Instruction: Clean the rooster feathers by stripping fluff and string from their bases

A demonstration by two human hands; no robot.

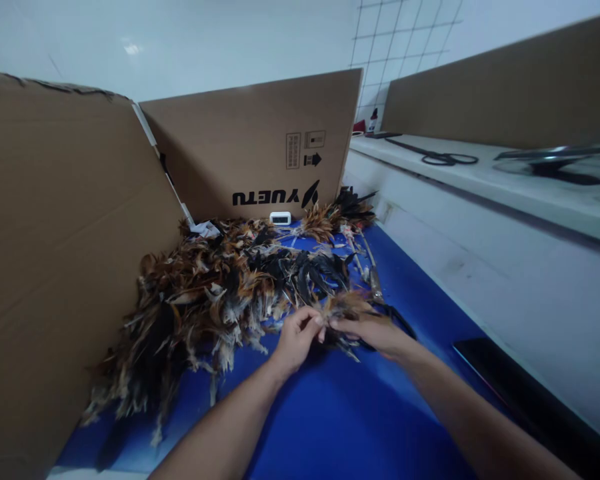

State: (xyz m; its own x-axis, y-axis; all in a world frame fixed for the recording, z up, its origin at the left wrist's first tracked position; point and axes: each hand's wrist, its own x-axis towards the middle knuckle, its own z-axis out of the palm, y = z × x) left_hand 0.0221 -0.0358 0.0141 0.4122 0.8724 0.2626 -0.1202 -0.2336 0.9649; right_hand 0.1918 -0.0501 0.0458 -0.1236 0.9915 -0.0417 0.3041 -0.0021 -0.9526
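- Covering the desk from its left edge toward its far edge: loose feathers, beside the carton.
- Left hand: thumb and finger pinching the bunch, mid-desk.
- Right hand: grasping the bunch.
- Black slab: along the right edge.

- Blue desk
- Brown and black feathers, heaped across its left side
- 1 white display unit at the far end
- 1 black flat object, right side

A workshop-like place, shown by heaped feathers, scissors and cardboard panels.
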